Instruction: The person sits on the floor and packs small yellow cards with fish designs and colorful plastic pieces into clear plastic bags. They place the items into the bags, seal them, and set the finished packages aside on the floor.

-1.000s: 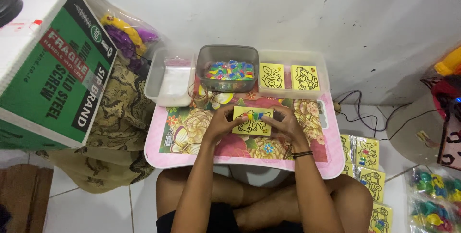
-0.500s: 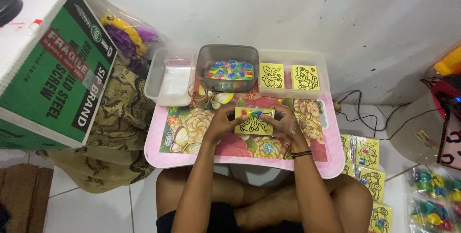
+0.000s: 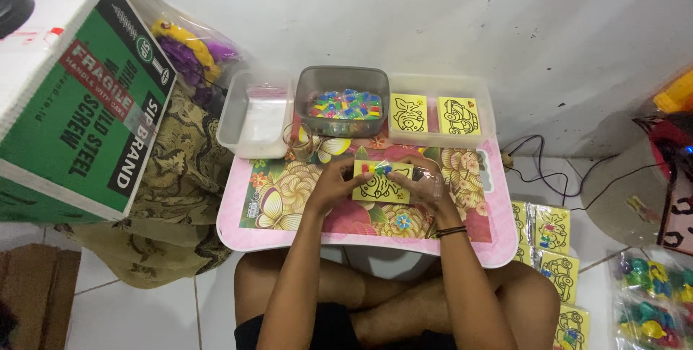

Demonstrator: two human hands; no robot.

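Gripping a yellow card (image 3: 382,184) at frame centre, left hand (image 3: 333,185) and right hand (image 3: 427,185) are both pinching its edges. Small coloured pieces (image 3: 375,169) sitting on top are likely sliding off if it is tilting.

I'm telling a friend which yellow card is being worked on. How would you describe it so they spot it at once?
Find the pink floral lap table. At its middle, the left hand and right hand hold a yellow card in clear wrap. Unlike the two bare cards in the tray behind, it carries small coloured pieces along its top edge.
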